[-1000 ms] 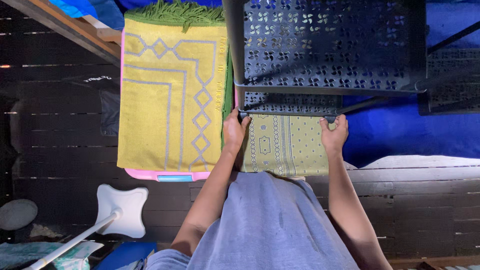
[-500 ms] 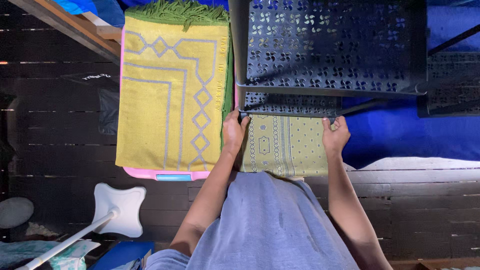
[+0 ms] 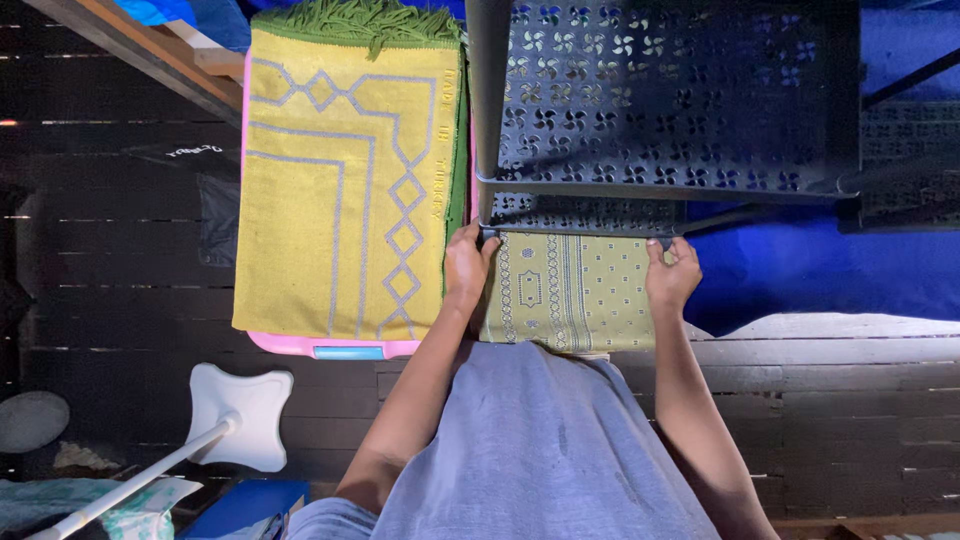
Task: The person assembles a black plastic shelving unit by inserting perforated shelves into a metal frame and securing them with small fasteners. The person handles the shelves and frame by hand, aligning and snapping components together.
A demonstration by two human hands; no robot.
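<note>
The folded olive patterned cloth (image 3: 570, 290) lies under the lowest tier of a dark perforated metal rack (image 3: 670, 100), beside a yellow prayer rug (image 3: 340, 200), with left hand (image 3: 466, 265) and right hand (image 3: 672, 277) set apart, fingers curled on its far corners, evidently squaring it.

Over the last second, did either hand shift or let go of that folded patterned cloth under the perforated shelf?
Almost nothing changed. The left hand and right hand stay at the far corners of the folded olive patterned cloth, under the dark perforated shelf; neither let go. Only the view drifted slightly. The yellow rug on the pink bin and the white stand stayed put.
</note>
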